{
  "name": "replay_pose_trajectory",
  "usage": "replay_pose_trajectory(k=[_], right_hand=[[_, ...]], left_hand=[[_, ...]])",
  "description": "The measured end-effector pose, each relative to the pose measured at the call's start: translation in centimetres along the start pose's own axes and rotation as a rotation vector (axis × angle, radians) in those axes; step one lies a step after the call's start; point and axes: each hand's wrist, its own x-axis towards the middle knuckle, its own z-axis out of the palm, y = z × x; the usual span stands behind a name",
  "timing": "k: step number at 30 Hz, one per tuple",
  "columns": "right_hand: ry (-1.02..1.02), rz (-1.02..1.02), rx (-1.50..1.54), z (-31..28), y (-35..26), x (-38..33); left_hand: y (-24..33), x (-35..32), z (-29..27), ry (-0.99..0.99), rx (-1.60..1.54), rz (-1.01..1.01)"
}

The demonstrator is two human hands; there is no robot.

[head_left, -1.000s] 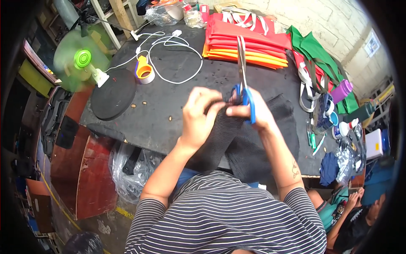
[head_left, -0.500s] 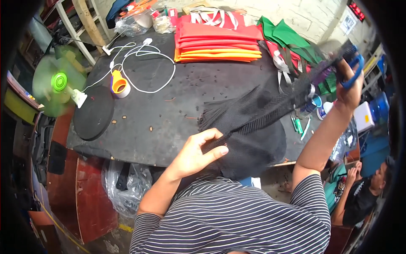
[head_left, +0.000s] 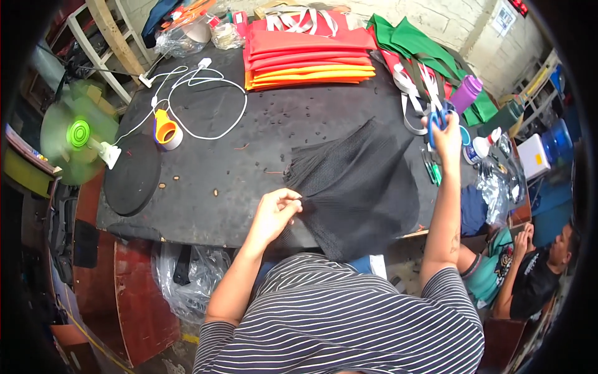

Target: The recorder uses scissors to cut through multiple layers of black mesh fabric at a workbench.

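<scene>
Black net cloth (head_left: 358,181) spread flat on the dark table (head_left: 205,181), stretching from near edge up toward the far right. Pinched at its near corner by left hand (head_left: 274,215). Blue scissors (head_left: 439,118) gripped tight in right hand (head_left: 447,138), off past the cloth's right side. White cord (head_left: 199,103) and tape roll (head_left: 166,129) well apart, left.

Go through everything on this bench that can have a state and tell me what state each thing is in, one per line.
black mesh fabric: spread flat on the table, left edge bunched
left hand: pinching the mesh edge
right hand: closed on the blue-handled scissors
small green fan: blades blurred, spinning
white cable: loosely looped
red and orange fabric: folded, stacked
purple bottle: capped
</scene>
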Motion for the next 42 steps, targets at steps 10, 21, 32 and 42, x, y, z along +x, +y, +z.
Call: replay_pose_trajectory(k=[10, 21, 32, 42], right_hand=[[-1.24, 0.431, 0.874, 0.1, -3.0, -14.3], [-1.599, 0.576, 0.708, 0.4, -4.5, -20.1], [-1.604, 0.521, 0.819, 1.7, -3.7, -20.8], [-1.577, 0.522, 0.773, 2.8, -5.9, -20.5]], left_hand=[[-2.5, 2.1, -0.2, 0.118, -0.118, -0.033], [-2.2, 1.4, -0.7, 0.186, -0.075, -0.028], [-1.4, 1.0, -0.8, 0.221, -0.039, -0.015], [-1.2, 0.7, -1.1, 0.221, -0.002, -0.001]])
